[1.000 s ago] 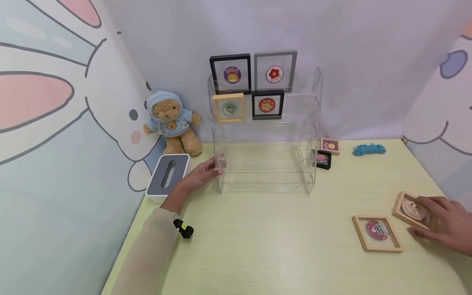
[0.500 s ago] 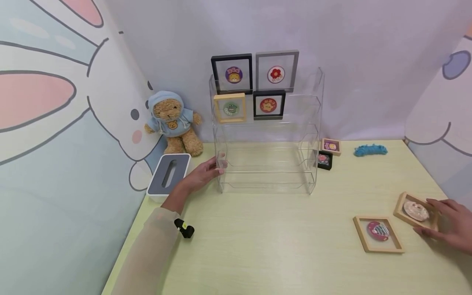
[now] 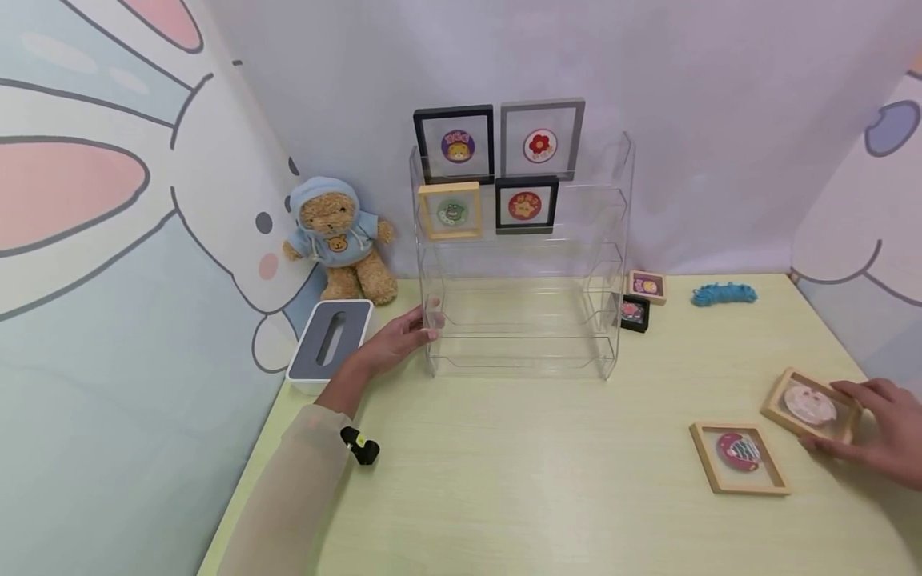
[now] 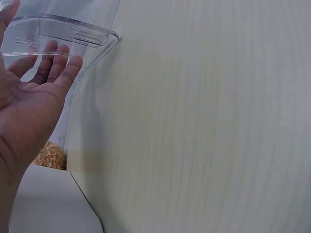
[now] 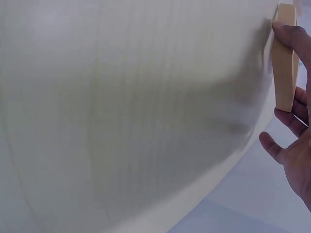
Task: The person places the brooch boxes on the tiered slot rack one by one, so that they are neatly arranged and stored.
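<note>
In the head view my right hand (image 3: 882, 428) pinches the right side of a light wooden display frame (image 3: 776, 390) with a pale round badge inside. The right wrist view shows this frame (image 5: 284, 73) edge-on between thumb and fingers, close over the table. Nearby lies a second wooden frame (image 3: 742, 490), holding a pink and striped badge. My left hand (image 3: 392, 344) touches the left side of a clear tiered rack (image 3: 522, 346). Seen from the left wrist, its fingers (image 4: 65, 73) are loosely extended along the rack's clear side, the thumb partly cut off.
Black, grey and wooden frames, one a black frame (image 3: 526, 230), stand on the rack's upper two tiers. Two small frames lie behind its right side, near a blue yarn bundle (image 3: 723, 294). A teddy bear (image 3: 334, 236) and tissue box (image 3: 317, 370) stand left.
My right hand first drew back a little to the right, then took the frame by its edges. The frame has turned slightly and shifted a little up and left. The left hand stays put.
</note>
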Action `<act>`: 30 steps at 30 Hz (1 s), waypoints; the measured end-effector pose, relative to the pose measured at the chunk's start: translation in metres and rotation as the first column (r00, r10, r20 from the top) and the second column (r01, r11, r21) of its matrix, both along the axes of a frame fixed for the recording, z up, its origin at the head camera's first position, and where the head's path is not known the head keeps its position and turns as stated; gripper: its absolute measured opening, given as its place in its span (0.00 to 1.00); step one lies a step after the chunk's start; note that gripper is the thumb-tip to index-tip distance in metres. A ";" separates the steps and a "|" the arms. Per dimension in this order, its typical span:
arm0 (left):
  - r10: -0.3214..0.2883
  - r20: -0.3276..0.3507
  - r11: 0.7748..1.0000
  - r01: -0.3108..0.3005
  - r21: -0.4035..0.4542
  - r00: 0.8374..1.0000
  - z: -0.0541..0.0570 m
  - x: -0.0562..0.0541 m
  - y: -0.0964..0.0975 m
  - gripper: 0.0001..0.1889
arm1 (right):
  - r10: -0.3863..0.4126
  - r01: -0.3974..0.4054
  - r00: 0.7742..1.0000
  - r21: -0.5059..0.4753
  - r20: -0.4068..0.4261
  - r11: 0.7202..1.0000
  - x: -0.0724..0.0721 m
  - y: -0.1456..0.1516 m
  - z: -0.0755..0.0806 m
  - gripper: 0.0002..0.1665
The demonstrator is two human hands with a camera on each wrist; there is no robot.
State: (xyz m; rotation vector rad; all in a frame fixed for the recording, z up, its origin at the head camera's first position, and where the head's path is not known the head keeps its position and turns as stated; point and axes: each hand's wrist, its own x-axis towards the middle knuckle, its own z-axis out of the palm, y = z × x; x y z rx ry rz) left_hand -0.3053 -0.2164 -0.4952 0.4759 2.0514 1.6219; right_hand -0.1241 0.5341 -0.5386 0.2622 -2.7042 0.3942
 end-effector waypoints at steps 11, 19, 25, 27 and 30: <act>0.000 0.021 0.999 0.000 0.040 1.000 0.000 -0.002 -0.001 0.38 | 0.038 -0.037 0.997 0.012 -0.062 0.999 -0.032 -0.023 0.039 0.75; -0.003 0.023 0.999 0.003 0.039 1.000 0.003 0.000 0.000 0.38 | 0.086 -0.086 0.992 0.011 -0.091 0.996 -0.056 -0.047 0.084 0.79; -0.003 0.025 0.999 0.002 0.034 1.000 0.003 0.001 0.001 0.38 | 0.215 -0.209 0.948 0.048 -0.233 0.977 -0.077 -0.072 0.115 0.85; -0.005 0.025 1.000 0.004 0.029 1.000 0.002 0.001 0.001 0.38 | 0.224 -0.218 0.945 0.049 -0.240 0.975 -0.082 -0.081 0.125 0.85; -0.005 0.029 1.000 0.005 0.026 1.000 0.002 0.002 0.001 0.38 | 0.211 -0.208 0.951 0.036 -0.228 0.977 -0.088 -0.095 0.139 0.85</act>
